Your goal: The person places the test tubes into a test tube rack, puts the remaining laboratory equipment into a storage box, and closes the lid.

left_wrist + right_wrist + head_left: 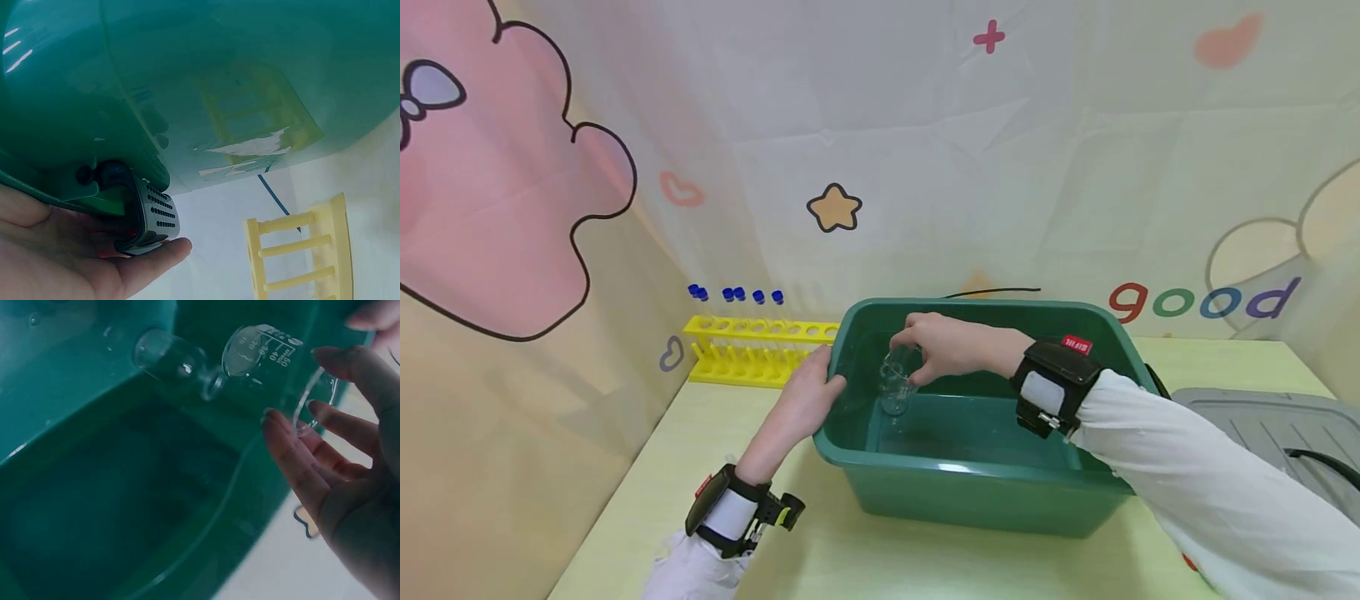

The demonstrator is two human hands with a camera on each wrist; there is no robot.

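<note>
My right hand (951, 346) reaches into the green plastic tub (970, 471) and holds a glass beaker (269, 353) by its rim, tilted. White graduation marks show on the beaker in the right wrist view. Just past its base, a small clear glass bottle (172, 355) with a narrow neck lies or leans near the tub's wall; how it stands is unclear. My left hand (808, 392) grips the tub's left rim. In the left wrist view, its fingers are around the rim beside a black and grey handle clip (156, 215).
A yellow test tube rack (760, 329) stands behind the tub's left side, with several blue-capped tubes (758, 297) behind it. To the right lies a grey ribbed lid (1262, 425) with a black handle. A printed cloth backdrop (917, 167) hangs behind the table.
</note>
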